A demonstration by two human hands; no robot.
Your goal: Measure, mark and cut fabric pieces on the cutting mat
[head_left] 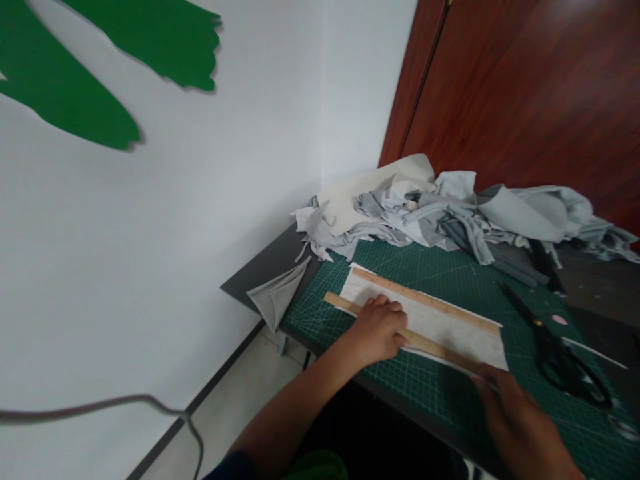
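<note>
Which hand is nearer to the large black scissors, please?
The right hand, just left of the black scissors; the left hand is farther left, on the nearer tan wooden strip.

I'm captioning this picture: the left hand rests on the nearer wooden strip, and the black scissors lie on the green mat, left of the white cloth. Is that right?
One slip: the head view shows the black scissors right of the white cloth, not left. They do lie on the green mat, and the left hand rests on the nearer wooden strip.
</note>
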